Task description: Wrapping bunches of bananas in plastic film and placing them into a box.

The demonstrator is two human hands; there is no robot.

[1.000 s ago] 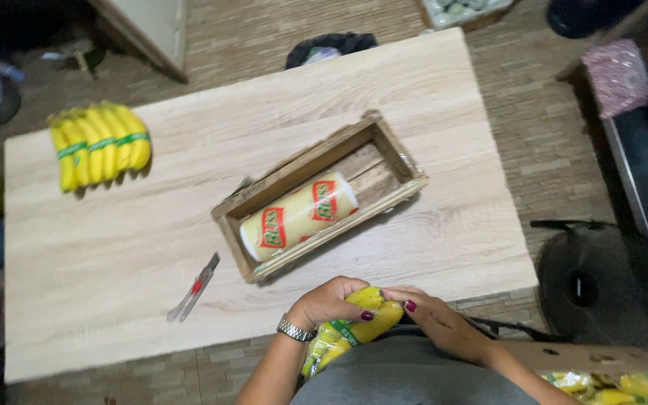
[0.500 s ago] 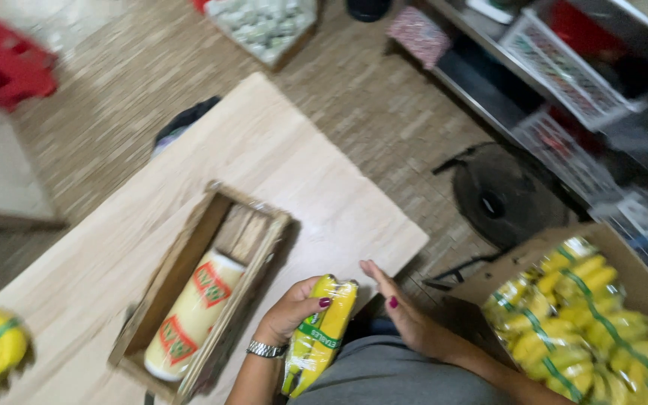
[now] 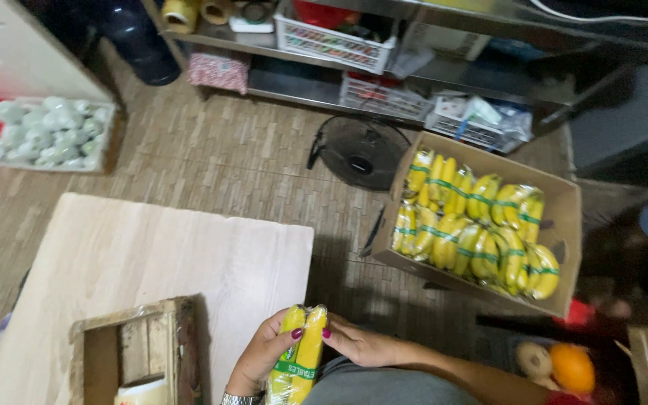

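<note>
At the far left, a shallow crate of pale round fruits (image 3: 46,133) sits on the brick-patterned floor (image 3: 211,165). Nearer, a light wooden table (image 3: 151,255) fills the lower left, and at its near edge stands a rough wooden tray (image 3: 181,337) with a roll of yellow-labelled cling film (image 3: 142,391) just showing inside. Just beyond the table's right edge, the left hand (image 3: 258,360) curls its fingers around a plastic-wrapped bunch of yellow bananas with a green band (image 3: 298,360), gripping it upright from the left side. The right hand (image 3: 358,345) touches the same bunch from the right, its fingers bent and pressed against the wrap. Further right, a black floor fan (image 3: 359,151) lies on the floor, and beside it an open brown cardboard box (image 3: 564,217) holds many more wrapped banana bunches (image 3: 474,225). Along the top, a metal shelf (image 3: 301,86) carries white plastic baskets (image 3: 335,43). At the lower right corner lies an orange round fruit (image 3: 571,367).
</note>
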